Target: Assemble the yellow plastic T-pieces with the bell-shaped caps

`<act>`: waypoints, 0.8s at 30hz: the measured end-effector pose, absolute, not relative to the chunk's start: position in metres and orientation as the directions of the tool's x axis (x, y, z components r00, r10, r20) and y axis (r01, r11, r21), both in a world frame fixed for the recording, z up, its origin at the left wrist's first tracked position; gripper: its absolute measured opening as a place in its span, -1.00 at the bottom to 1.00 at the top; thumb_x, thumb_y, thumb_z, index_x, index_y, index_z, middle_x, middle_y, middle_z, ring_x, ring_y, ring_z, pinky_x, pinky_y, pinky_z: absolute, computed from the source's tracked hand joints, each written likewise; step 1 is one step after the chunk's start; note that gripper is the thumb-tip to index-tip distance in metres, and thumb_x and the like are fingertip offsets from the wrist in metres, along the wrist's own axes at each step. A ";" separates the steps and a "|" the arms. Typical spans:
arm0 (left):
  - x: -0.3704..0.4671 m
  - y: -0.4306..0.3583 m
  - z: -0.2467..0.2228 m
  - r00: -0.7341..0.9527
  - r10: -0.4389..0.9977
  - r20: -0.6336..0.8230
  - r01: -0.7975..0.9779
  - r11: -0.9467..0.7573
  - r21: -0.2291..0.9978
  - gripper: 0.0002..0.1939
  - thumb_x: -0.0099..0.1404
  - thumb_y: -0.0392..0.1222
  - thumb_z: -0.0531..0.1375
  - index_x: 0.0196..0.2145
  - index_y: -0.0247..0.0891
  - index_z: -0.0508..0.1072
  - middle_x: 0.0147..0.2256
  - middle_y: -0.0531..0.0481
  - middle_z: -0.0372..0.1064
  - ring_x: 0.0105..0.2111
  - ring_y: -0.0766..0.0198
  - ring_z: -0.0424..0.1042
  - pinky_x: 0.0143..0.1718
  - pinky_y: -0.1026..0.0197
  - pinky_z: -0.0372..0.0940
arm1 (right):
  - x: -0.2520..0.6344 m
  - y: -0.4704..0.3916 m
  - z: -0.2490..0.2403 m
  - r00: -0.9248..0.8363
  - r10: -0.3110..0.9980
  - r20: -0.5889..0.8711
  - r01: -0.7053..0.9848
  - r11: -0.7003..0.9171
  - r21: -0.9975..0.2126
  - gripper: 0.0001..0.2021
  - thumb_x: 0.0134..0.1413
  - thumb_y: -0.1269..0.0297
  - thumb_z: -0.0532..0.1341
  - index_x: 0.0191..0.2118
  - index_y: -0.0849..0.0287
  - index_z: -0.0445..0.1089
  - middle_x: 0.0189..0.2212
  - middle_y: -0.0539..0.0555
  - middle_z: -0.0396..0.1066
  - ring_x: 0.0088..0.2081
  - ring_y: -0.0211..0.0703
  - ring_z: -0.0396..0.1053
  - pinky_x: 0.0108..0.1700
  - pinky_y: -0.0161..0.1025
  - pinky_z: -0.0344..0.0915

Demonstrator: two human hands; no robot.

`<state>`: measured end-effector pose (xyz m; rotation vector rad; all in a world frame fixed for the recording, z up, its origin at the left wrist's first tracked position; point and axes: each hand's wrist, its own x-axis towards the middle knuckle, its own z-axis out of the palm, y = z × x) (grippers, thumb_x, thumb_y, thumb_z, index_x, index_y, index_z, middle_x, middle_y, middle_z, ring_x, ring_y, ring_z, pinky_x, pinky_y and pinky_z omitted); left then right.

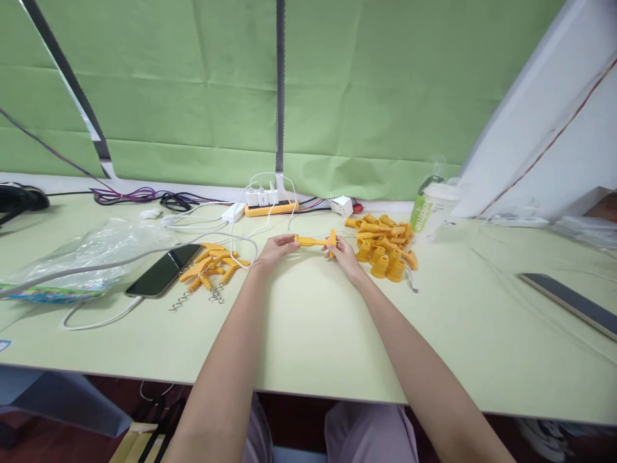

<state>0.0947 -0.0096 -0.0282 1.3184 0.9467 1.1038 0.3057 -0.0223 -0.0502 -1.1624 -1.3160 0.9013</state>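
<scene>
A yellow plastic corkscrew [312, 242] with a T-shaped handle lies level between my hands, just above the table. My left hand [278, 249] pinches its narrow left end. At the handle end, my right hand [344, 254] is closed round the crosspiece. No metal spiral shows on the held piece. Left of my hands, several yellow corkscrews [208, 267] with bare metal spirals lie in a heap. To the right is a pile of yellow plastic parts [385, 235], with several hollow sleeves [380, 265] standing upright at its front.
A phone [166, 270] on a white cable lies beside a clear plastic bag [96, 254] at left. Behind my hands sits a yellow power strip [271, 208] with chargers. A lidded cup [438, 209] stands at back right, and another dark flat device [571, 302] lies far right.
</scene>
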 end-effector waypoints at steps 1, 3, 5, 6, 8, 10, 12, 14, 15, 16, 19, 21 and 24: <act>0.095 -0.009 -0.029 0.244 0.967 0.077 -0.078 -0.060 0.995 -0.42 -0.16 -0.03 0.41 -0.16 -0.33 0.48 -0.07 -0.23 0.42 -0.11 0.06 0.42 0.02 0.04 0.22 | 0.305 -0.022 -0.050 0.093 0.967 0.239 0.129 0.226 -0.965 -0.66 -0.14 0.15 0.21 -0.19 0.16 0.27 -0.45 -0.03 0.44 -0.53 -0.35 0.32 -0.42 -0.34 0.21; 0.095 -0.007 -0.030 0.249 0.965 0.079 -0.089 -0.058 0.994 -0.41 -0.16 -0.03 0.41 -0.16 -0.34 0.47 -0.06 -0.23 0.42 -0.12 0.06 0.43 0.02 0.04 0.23 | 0.305 -0.023 -0.050 0.097 0.965 0.245 0.141 0.230 -0.963 -0.66 -0.14 0.18 0.21 -0.18 0.16 0.26 -0.45 -0.05 0.44 -0.54 -0.36 0.31 -0.40 -0.33 0.23; 0.096 -0.004 -0.032 0.248 0.965 0.082 -0.102 -0.058 0.993 -0.41 -0.17 -0.02 0.41 -0.17 -0.35 0.47 -0.07 -0.23 0.42 -0.14 0.06 0.44 0.01 0.04 0.24 | 0.304 -0.024 -0.050 0.098 0.964 0.248 0.160 0.231 -0.960 -0.67 -0.14 0.21 0.21 -0.18 0.15 0.25 -0.46 -0.06 0.43 -0.55 -0.37 0.31 -0.40 -0.33 0.24; 0.096 -0.003 -0.033 0.246 0.966 0.083 -0.109 -0.058 0.992 -0.41 -0.17 -0.02 0.41 -0.17 -0.35 0.47 -0.08 -0.23 0.43 -0.15 0.07 0.45 0.00 0.04 0.24 | 0.304 -0.024 -0.050 0.097 0.963 0.249 0.170 0.231 -0.958 -0.67 -0.15 0.22 0.20 -0.18 0.15 0.25 -0.46 -0.06 0.42 -0.56 -0.37 0.31 -0.41 -0.33 0.25; 0.096 -0.002 -0.034 0.238 0.967 0.086 -0.115 -0.060 0.992 -0.41 -0.16 -0.01 0.41 -0.17 -0.35 0.47 -0.07 -0.24 0.42 -0.17 0.07 0.46 -0.01 0.05 0.25 | 0.304 -0.025 -0.050 0.095 0.963 0.253 0.185 0.233 -0.955 -0.67 -0.15 0.23 0.20 -0.18 0.14 0.24 -0.47 -0.07 0.41 -0.56 -0.37 0.30 -0.42 -0.34 0.26; 0.096 -0.001 -0.034 0.230 0.969 0.093 -0.113 -0.068 0.991 -0.42 -0.15 -0.01 0.40 -0.18 -0.34 0.47 -0.06 -0.24 0.41 -0.18 0.09 0.46 -0.01 0.05 0.25 | 0.304 -0.025 -0.050 0.094 0.962 0.256 0.200 0.234 -0.952 -0.67 -0.14 0.22 0.19 -0.17 0.14 0.24 -0.47 -0.08 0.40 -0.57 -0.37 0.29 -0.44 -0.34 0.28; 0.095 -0.002 -0.034 0.231 0.968 0.101 -0.103 -0.079 0.992 -0.44 -0.14 0.00 0.40 -0.19 -0.33 0.48 -0.06 -0.24 0.41 -0.20 0.10 0.47 -0.01 0.04 0.24 | 0.303 -0.026 -0.051 0.095 0.961 0.259 0.225 0.233 -0.946 -0.66 -0.14 0.21 0.19 -0.16 0.13 0.24 -0.48 -0.08 0.40 -0.59 -0.37 0.28 -0.45 -0.34 0.29; 0.094 -0.002 -0.033 0.235 0.966 0.108 -0.088 -0.090 0.992 -0.46 -0.14 0.00 0.40 -0.20 -0.32 0.49 -0.10 -0.23 0.44 -0.22 0.10 0.47 -0.01 0.02 0.23 | 0.303 -0.026 -0.052 0.100 0.958 0.268 0.256 0.235 -0.938 -0.65 -0.13 0.19 0.19 -0.16 0.13 0.23 -0.49 -0.09 0.39 -0.60 -0.36 0.27 -0.47 -0.34 0.28; 0.094 -0.003 -0.032 0.234 0.966 0.110 -0.080 -0.094 0.992 -0.47 -0.14 0.00 0.40 -0.21 -0.32 0.49 -0.13 -0.23 0.45 -0.22 0.09 0.47 -0.01 0.02 0.23 | 0.303 -0.026 -0.052 0.104 0.956 0.274 0.270 0.238 -0.933 -0.65 -0.13 0.18 0.20 -0.16 0.13 0.23 -0.50 -0.09 0.39 -0.61 -0.36 0.27 -0.48 -0.34 0.28; 0.094 -0.003 -0.032 0.233 0.966 0.109 -0.071 -0.095 0.993 -0.47 -0.14 0.00 0.40 -0.21 -0.32 0.49 -0.16 -0.22 0.47 -0.22 0.09 0.47 -0.01 0.01 0.22 | 0.303 -0.027 -0.052 0.106 0.955 0.279 0.279 0.241 -0.930 -0.65 -0.13 0.17 0.20 -0.16 0.13 0.23 -0.50 -0.09 0.38 -0.61 -0.36 0.26 -0.48 -0.34 0.28; 0.094 -0.004 -0.030 0.225 0.969 0.098 -0.050 -0.089 0.995 -0.46 -0.13 0.01 0.39 -0.19 -0.31 0.49 -0.23 -0.21 0.50 -0.20 0.07 0.46 0.00 0.01 0.21 | 0.303 -0.030 -0.050 0.102 0.954 0.282 0.295 0.241 -0.925 -0.64 -0.12 0.14 0.21 -0.15 0.12 0.23 -0.51 -0.09 0.37 -0.61 -0.36 0.26 -0.49 -0.34 0.29; 0.094 -0.005 -0.030 0.229 0.969 0.096 -0.053 -0.087 0.995 -0.44 -0.14 0.01 0.40 -0.18 -0.31 0.49 -0.23 -0.22 0.50 -0.20 0.06 0.47 -0.01 0.01 0.21 | 0.302 -0.031 -0.049 0.104 0.956 0.275 0.311 0.231 -0.922 -0.62 -0.10 0.12 0.20 -0.12 0.11 0.22 -0.51 -0.10 0.37 -0.62 -0.36 0.26 -0.50 -0.34 0.29; 0.095 -0.004 -0.031 0.236 0.966 0.110 -0.061 -0.099 0.993 -0.44 -0.14 0.00 0.40 -0.18 -0.31 0.49 -0.19 -0.23 0.48 -0.22 0.06 0.47 -0.02 0.01 0.21 | 0.302 -0.032 -0.049 0.106 0.955 0.276 0.333 0.227 -0.915 -0.61 -0.09 0.08 0.20 -0.11 0.09 0.21 -0.50 -0.09 0.38 -0.64 -0.36 0.25 -0.53 -0.34 0.28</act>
